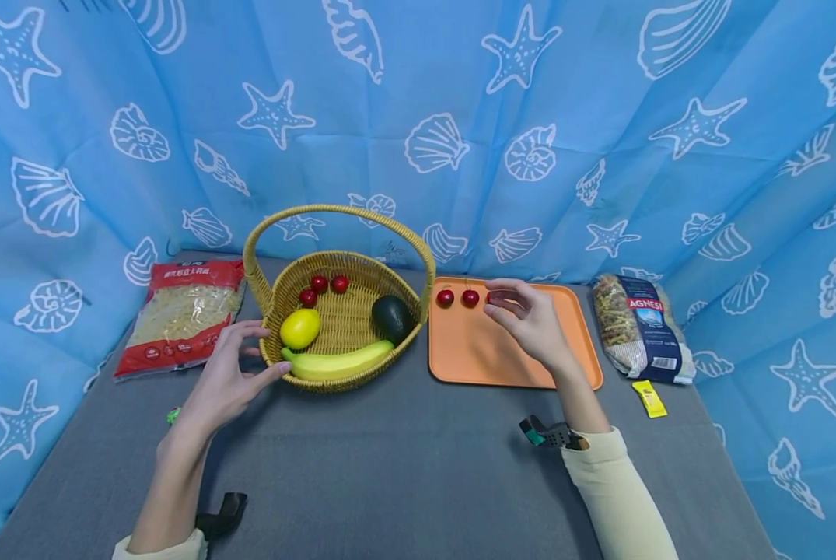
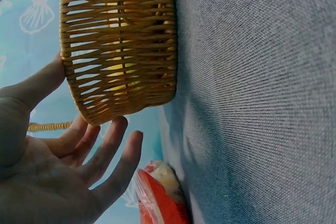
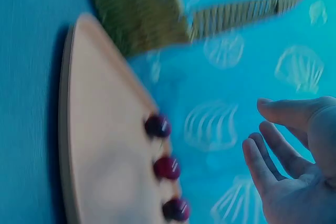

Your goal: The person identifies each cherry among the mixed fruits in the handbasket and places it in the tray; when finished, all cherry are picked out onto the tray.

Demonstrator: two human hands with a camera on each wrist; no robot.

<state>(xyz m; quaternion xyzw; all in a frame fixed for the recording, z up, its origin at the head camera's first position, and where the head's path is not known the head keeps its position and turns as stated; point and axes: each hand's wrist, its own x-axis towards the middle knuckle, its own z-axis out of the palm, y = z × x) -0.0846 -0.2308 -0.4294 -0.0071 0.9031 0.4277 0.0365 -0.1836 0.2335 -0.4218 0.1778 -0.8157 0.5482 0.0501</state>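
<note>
A wicker basket (image 1: 337, 299) holds a yellow lemon (image 1: 300, 328), a banana (image 1: 341, 362), a dark avocado (image 1: 392, 317) and three cherries (image 1: 319, 284). My left hand (image 1: 232, 373) steadies its near left side, thumb and fingers spread around the outside by the rim; the left wrist view shows them against the weave (image 2: 121, 51). Over the orange tray (image 1: 487, 362), my right hand (image 1: 529, 319) hovers with fingers apart and nothing between them in the right wrist view. Three cherries (image 3: 167, 168) lie in a row along the tray's far edge, the rightmost partly hidden by this hand in the head view.
A red pasta bag (image 1: 180, 315) lies left of the basket. Right of the tray is an AGNESI pasta bag (image 1: 641, 327), with a small yellow packet (image 1: 649, 399) in front. A blue shell-patterned curtain (image 1: 390, 117) encloses the grey table (image 1: 390, 474).
</note>
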